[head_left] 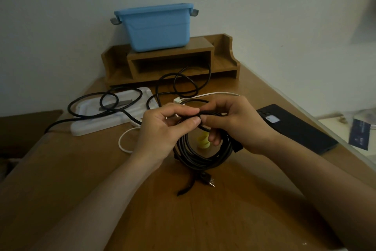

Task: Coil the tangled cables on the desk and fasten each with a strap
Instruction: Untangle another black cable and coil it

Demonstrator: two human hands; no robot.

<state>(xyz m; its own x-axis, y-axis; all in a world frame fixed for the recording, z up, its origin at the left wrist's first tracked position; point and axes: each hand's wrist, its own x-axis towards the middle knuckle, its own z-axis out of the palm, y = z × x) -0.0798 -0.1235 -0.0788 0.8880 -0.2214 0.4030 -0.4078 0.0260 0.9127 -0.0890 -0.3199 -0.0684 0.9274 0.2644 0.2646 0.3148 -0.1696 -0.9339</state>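
Forearms come in from bottom L and R, meeting mid-desk (81, 169). Nearest loose item we see: a USB plug (211, 182) w/ short black tail, lying on the wood just below the coil.

Black coiled cable (203, 157) hangs upright between both hands, several loops, lower arc close to the desk; can't tell if it touches. Left hand (162, 128): thumb and forefinger pinched shut on the top of the coil, other fingers curled under. Right hand (234, 122): fingertips closed on the same spot from the other side, middle finger hooked down through the loop. Something dark wraps the bundle at the pinch point, poss. a strap; too dim to confirm.

Seen through the coil opening: yellow curled strap (204, 141) on the desk behind.

Surroundings:
- White cable (124, 143) loops out past the left wrist; another white run passes behind the fingers toward a white plug (178, 100).
- Loose black cable (122, 106), uncoiled, sprawls over a white tray (97, 126) and back toward the wooden shelf unit (225, 61).
- Blue tub (156, 27) w/ grey side clips sits on top of the shelf.
- Black phone (295, 128) face down, R of the right wrist, near desk edge.
- Dark blue card (359, 134) far R, off the desk; print on it blurred, unreadable.

No legible brand or label anywhere.
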